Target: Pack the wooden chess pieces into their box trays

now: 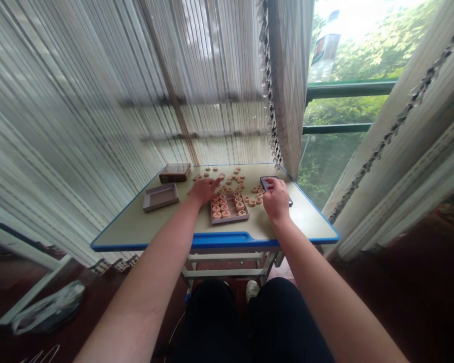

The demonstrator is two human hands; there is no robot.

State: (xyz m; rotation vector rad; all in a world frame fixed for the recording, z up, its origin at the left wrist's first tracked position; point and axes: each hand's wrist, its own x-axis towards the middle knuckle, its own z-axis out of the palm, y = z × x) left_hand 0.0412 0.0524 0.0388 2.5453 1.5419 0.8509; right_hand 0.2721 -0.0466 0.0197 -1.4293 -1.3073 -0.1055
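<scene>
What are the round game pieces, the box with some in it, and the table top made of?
Round game pieces: probably smooth wood, since they're pale tan, though plastic is possible.
Box: perhaps stiff cardboard, with thin, flat, dull greyish walls.
Table top: likely smooth coated board, being plain cream, with a blue edge that looks like plastic.

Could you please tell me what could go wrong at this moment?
The right hand overlaps the phone in this view, so it might bump it. The left hand, close to loose pieces, could knock some. The farthest ones lie near the table's far edge and might fall if pushed.
</scene>
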